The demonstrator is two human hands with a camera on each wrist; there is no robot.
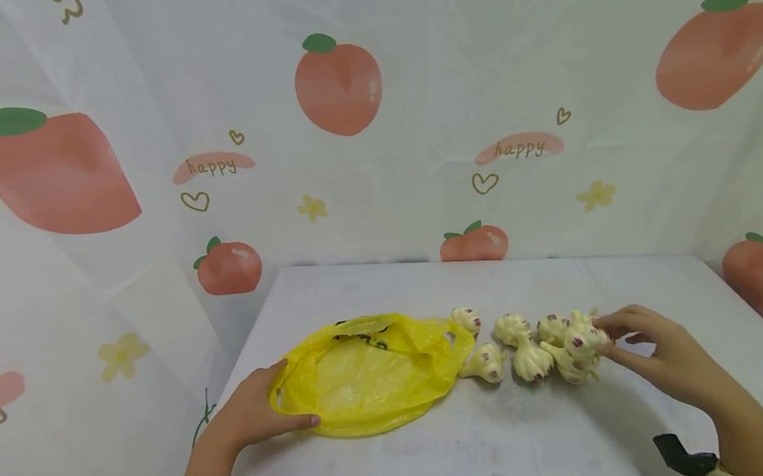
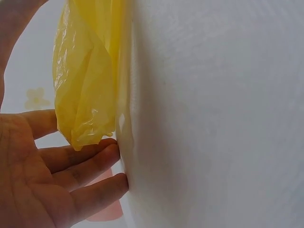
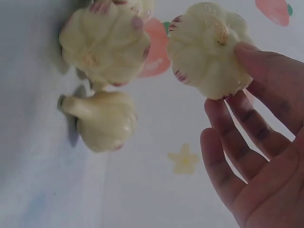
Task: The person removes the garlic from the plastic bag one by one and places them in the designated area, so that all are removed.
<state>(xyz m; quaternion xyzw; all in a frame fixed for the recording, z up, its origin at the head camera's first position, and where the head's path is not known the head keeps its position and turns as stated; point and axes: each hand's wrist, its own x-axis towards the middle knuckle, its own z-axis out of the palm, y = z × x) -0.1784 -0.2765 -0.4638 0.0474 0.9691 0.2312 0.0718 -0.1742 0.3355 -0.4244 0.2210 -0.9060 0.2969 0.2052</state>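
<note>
A yellow plastic bag (image 1: 374,419) lies on the table with its wide mouth facing up. My left hand (image 1: 251,410) is spread at the bag's left end, its thumb along the front side. In the left wrist view, the other fingers of that hand (image 2: 52,175) look fairly straight, touching the bag's end and the table edge. With fingertips and thumb, my right hand (image 1: 663,351) pinches a garlic bulb (image 3: 204,52) raised above the pile. Several more bulbs lie between bag and hand, including one garlic bulb (image 1: 488,363) beside the bag and another garlic bulb (image 1: 532,362) mid-row.
A white-covered table (image 1: 450,466) carries everything. Behind and at the sides hangs a white cloth (image 1: 407,156) printed with peaches, hearts and "happy". Black camera mounts sit at both wrists.
</note>
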